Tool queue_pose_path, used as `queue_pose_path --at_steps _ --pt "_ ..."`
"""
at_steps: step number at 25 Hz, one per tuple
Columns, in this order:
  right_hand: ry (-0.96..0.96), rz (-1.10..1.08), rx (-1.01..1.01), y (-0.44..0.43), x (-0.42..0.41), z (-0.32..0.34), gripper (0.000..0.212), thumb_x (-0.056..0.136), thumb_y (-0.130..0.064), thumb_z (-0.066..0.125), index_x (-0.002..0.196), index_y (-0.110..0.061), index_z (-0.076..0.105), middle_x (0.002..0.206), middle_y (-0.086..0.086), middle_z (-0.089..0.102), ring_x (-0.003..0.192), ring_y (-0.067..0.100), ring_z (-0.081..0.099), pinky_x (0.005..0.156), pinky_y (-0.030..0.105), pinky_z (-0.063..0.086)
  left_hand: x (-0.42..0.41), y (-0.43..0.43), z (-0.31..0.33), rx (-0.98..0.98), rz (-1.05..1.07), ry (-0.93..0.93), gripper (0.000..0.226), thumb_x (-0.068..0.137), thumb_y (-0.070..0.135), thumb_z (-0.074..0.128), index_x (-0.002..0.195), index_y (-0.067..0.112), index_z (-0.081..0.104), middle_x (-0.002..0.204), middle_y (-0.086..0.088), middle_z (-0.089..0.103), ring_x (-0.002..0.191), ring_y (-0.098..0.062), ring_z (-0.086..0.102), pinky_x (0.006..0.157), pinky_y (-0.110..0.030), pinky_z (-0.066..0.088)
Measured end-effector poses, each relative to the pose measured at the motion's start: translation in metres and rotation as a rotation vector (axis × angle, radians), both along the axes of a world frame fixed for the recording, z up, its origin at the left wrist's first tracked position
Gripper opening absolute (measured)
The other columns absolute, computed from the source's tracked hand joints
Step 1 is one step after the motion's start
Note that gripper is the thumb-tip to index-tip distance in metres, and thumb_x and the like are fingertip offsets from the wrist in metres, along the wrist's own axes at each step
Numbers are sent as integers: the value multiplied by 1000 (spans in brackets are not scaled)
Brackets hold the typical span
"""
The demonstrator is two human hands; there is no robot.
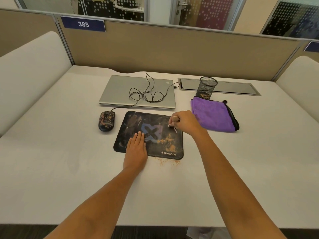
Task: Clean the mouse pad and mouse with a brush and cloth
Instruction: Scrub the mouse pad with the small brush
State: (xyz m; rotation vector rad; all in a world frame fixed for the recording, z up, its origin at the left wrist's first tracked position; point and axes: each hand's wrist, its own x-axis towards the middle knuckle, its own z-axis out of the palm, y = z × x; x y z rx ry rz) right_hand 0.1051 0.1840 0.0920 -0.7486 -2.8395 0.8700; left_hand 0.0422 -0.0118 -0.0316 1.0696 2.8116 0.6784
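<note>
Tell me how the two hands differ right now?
The left hand lies flat and open, palm down on the mouse pad; the right hand is closed around a small brush at the pad's far right corner. Both are over the dusty pad.

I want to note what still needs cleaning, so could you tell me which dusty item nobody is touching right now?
The black corded mouse, speckled with orange dust, lies untouched left of the black mouse pad. The left hand presses the pad while the right hand brushes it.
</note>
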Motion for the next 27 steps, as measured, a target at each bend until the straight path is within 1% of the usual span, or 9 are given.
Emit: queue_pose_path --at_steps 3,6,8,12,14,20,23,25,27 --pt "-3 62 -88 10 1 12 15 82 -3 64 86 -14 74 98 5 70 84 13 60 63 16 44 0 0 1 -6 2 -2 49 102 27 17 148 13 10 157 -2 9 145 -16 1 114 -25 -9" --pt "178 -136 -23 17 0 7 15 88 -5 59 92 -9 72 98 10 70 86 19 61 66 21 46 0 0 1 -21 3 17 48 102 26 16 148 12 10 157 -2 9 145 -16 1 113 -24 -10" --pt "179 -218 5 15 -3 -3 16 91 -7 56 96 -8 71 98 11 69 85 20 61 64 20 42 0 1 2 -25 1 24 48 102 25 16 148 12 10 157 -2 8 145 -16 1 113 -24 -10" --pt "-19 7 29 8 -12 2 18 84 -1 59 87 -12 73 94 5 69 70 6 54 53 6 36 0 1 1 -20 2 6 48 102 27 15 148 13 9 157 -1 8 145 -15 0 114 -25 -10" --pt "-117 128 -52 6 -16 13 16 81 -2 65 83 -16 73 92 2 68 74 7 58 58 11 41 -1 1 0 -19 4 -8 49 102 28 15 148 14 10 157 -1 8 145 -15 0 115 -26 -8" --pt "191 -45 -50 9 -39 9 12 86 -6 62 88 -12 72 93 5 68 82 13 56 63 15 38 -2 2 -2 -23 10 1 49 101 28 15 148 15 11 157 0 10 145 -15 1 116 -27 -6" --pt "168 -12 -85 5 -45 -1 10 86 -6 63 89 -8 72 96 8 69 88 17 59 75 21 41 -2 1 -3 -18 11 -1 49 102 28 16 148 15 11 157 0 10 145 -15 2 116 -27 -6" --pt "125 41 -40 -1 -47 -2 10 84 -5 65 86 -11 72 94 5 69 86 15 59 75 22 41 -2 1 -3 -16 11 -1 49 102 28 15 148 15 11 157 0 10 145 -15 2 116 -26 -6" --pt "-26 179 -14 -5 -48 4 14 81 -4 67 81 -17 72 87 -2 67 82 13 61 70 21 41 -2 1 -4 -16 10 -5 49 102 29 15 148 15 11 157 0 10 145 -14 1 116 -27 -6"
